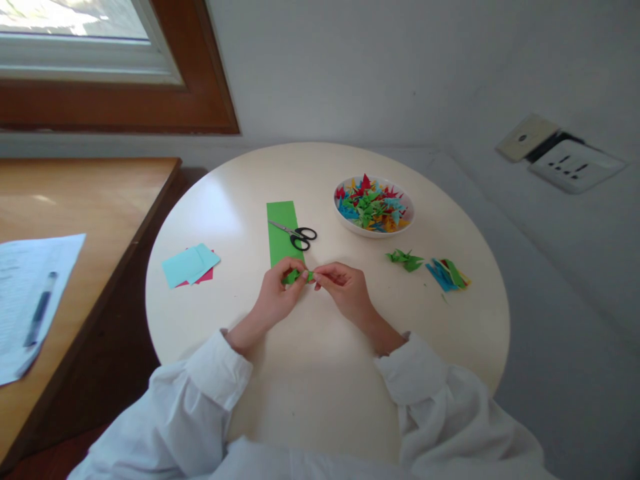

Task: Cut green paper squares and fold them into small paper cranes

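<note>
Between my two hands is a small piece of folded green paper (291,276), partly covered by my fingers. My left hand (281,288) pinches it from the left with thumb and fingers. The thumb and fingertips of my right hand (345,287) grip its right end. Just beyond my left hand lies a green paper strip (281,247), and its near end is hidden behind that hand. Black-handled scissors (295,233) rest across the strip, blades pointing left.
A white bowl (373,233) of colourful folded paper cranes stands at the back right. Right of my hands lie green folded cranes (406,259) and a stack of coloured paper pieces (447,275). Light blue paper squares (187,265) lie left, over red ones. A wooden desk (115,200) adjoins.
</note>
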`<action>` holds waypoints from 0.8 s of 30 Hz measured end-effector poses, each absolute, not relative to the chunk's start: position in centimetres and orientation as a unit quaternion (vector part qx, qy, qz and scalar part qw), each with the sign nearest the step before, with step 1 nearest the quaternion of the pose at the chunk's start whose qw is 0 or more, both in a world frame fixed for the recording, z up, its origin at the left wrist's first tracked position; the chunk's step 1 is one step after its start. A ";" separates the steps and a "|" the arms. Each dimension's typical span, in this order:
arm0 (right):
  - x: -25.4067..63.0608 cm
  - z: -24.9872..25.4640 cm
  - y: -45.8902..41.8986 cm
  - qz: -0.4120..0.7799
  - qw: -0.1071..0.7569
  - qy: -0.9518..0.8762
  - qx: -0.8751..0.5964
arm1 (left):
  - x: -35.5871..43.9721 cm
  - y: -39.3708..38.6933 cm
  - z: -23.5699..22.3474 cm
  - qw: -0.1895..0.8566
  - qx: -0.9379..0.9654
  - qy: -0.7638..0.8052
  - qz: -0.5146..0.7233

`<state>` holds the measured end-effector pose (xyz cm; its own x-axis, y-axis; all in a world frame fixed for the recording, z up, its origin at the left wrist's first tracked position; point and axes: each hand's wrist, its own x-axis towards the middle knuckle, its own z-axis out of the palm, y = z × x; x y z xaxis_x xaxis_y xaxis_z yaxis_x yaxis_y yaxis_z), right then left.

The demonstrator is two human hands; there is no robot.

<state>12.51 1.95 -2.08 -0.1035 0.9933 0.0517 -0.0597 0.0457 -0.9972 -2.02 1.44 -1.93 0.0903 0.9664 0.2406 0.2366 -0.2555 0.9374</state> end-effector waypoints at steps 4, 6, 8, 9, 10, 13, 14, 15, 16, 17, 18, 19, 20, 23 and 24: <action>12.5 -2.3 2.0 0.533 0.505 -0.519 -0.437 | -2.0 1.5 -2.2 0.388 0.626 0.460 0.495; 12.4 -2.4 2.0 0.536 0.507 -0.516 -0.435 | -2.0 1.5 -2.3 0.394 0.622 0.454 0.502; 12.4 -2.4 2.0 0.537 0.507 -0.515 -0.436 | -2.0 1.5 -2.4 0.402 0.617 0.448 0.508; 12.4 -2.4 2.0 0.537 0.507 -0.513 -0.436 | -2.0 1.5 -2.5 0.407 0.614 0.444 0.510; 12.4 -2.3 2.0 0.538 0.507 -0.512 -0.437 | -2.0 1.5 -2.5 0.412 0.611 0.440 0.513; 12.3 -2.2 2.0 0.541 0.504 -0.509 -0.441 | -1.9 1.5 -2.6 0.424 0.605 0.434 0.515; 12.3 -2.2 2.0 0.541 0.505 -0.507 -0.442 | -1.9 1.5 -2.6 0.427 0.603 0.433 0.516; 12.3 -2.2 2.0 0.541 0.506 -0.506 -0.442 | -1.9 1.5 -2.7 0.428 0.602 0.433 0.517; 12.3 -2.2 2.0 0.542 0.507 -0.504 -0.442 | -1.9 1.5 -2.7 0.429 0.601 0.432 0.518; 12.3 -2.2 2.0 0.542 0.509 -0.502 -0.442 | -1.9 1.5 -2.7 0.429 0.600 0.431 0.519; 12.3 -2.3 2.0 0.543 0.510 -0.499 -0.442 | -1.9 1.5 -2.7 0.430 0.599 0.431 0.520; 12.2 -2.3 2.0 0.544 0.511 -0.497 -0.443 | -1.9 1.5 -2.7 0.430 0.599 0.430 0.521; 12.2 -2.4 2.0 0.544 0.511 -0.496 -0.444 | -1.9 1.5 -2.8 0.430 0.599 0.431 0.521; 12.2 -2.5 2.0 0.543 0.511 -0.496 -0.446 | -1.9 1.5 -2.8 0.428 0.601 0.435 0.516; 12.2 -2.5 2.0 0.543 0.512 -0.495 -0.445 | -1.9 1.5 -2.8 0.427 0.602 0.437 0.514</action>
<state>12.16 2.03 -2.48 -0.0798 0.9965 0.0244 -0.1146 0.0152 -0.9933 -1.86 1.49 -2.79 0.0902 0.9652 0.2454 0.0867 -0.2531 0.9636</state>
